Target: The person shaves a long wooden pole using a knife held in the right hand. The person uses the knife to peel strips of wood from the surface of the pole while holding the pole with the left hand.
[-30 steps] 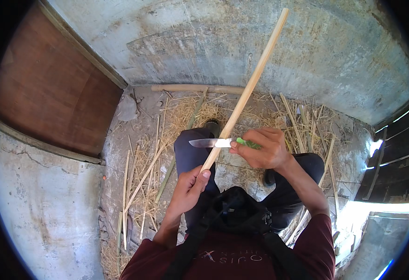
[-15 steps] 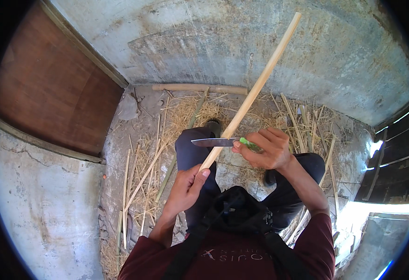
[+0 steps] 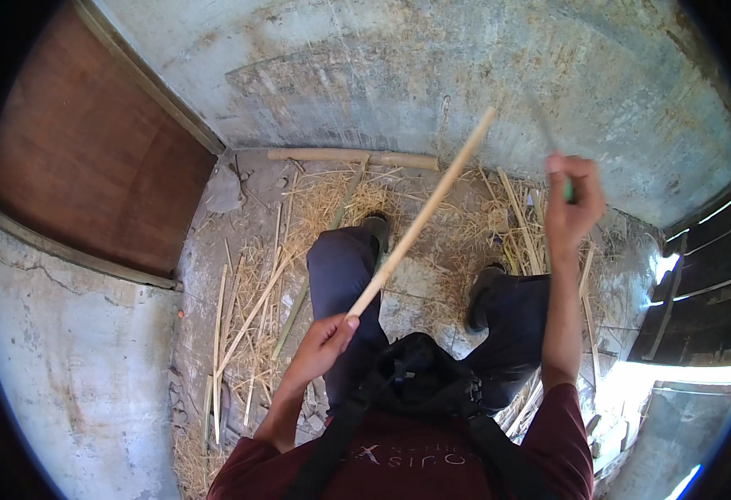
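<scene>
A long pale bamboo stick (image 3: 424, 213) slants up and away to the right over my knees. My left hand (image 3: 322, 346) is closed round its near end. Off to the right of the stick, my right hand (image 3: 574, 204) is raised and grips a knife (image 3: 543, 125) by its green handle. The blade points up and away, smeared by motion, and does not touch the stick.
Straw shavings (image 3: 357, 196) and loose bamboo strips (image 3: 249, 321) litter the floor on both sides of my legs. A thick bamboo pole (image 3: 399, 158) lies along the foot of the far wall (image 3: 340, 92). At the left stands a brown wooden panel (image 3: 107, 150).
My right hand has lifted the knife off the stick and swung it up and to the right. The stick's far end has dropped lower, and its near end has shifted slightly left with my left hand.
</scene>
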`<state>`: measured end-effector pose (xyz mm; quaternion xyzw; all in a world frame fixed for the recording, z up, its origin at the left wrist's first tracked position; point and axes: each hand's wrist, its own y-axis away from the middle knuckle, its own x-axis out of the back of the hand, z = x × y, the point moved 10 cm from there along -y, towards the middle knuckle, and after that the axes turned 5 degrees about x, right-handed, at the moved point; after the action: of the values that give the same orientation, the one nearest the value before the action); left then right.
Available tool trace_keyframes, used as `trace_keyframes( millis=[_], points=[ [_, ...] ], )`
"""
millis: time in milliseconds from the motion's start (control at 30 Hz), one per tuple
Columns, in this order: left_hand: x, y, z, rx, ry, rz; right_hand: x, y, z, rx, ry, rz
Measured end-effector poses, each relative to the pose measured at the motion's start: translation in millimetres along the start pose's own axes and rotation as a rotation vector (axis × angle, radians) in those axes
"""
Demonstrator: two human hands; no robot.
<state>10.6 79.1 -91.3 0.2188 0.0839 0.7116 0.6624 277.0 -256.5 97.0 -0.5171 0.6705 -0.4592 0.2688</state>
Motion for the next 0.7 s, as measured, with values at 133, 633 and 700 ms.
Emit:
trace_keyframes(
  millis=[133, 633, 700],
  points=[
    [1, -6, 18, -0.029, 0.145, 0.056, -61, 34, -42, 0.004, -0.248, -0.343],
    [-23, 3, 61, -0.115, 0.227, -0.028, -96, 82, -136, 0.530, -0.313, -0.605],
    [-23, 4, 66, -0.147, 0.201, -0.004, -96, 80, -136, 0.527, -0.312, -0.611]
  ],
)
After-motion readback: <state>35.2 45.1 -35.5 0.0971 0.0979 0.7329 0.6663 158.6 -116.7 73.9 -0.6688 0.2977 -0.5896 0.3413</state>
